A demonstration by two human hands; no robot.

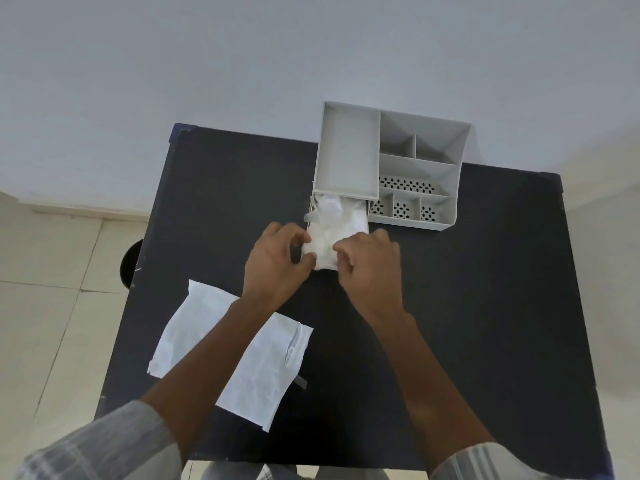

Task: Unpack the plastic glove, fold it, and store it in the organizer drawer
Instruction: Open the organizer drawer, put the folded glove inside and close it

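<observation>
A grey organizer (349,157) stands at the far side of the dark table, its drawer (360,216) pulled out toward me. Crumpled clear plastic glove (325,237) fills the drawer. My left hand (277,261) pinches the glove at the drawer's front left corner. My right hand (370,261) curls over the drawer's front right, fingers touching the glove. The drawer's front wall is mostly hidden by both hands. The empty white wrapper (256,362) lies flat near me, partly under my left forearm.
The organizer's open compartments (415,168) sit to the right of the drawer. The dark table (485,306) ends at a near edge by my sleeves. A round black object (130,265) is on the tiled floor at the left.
</observation>
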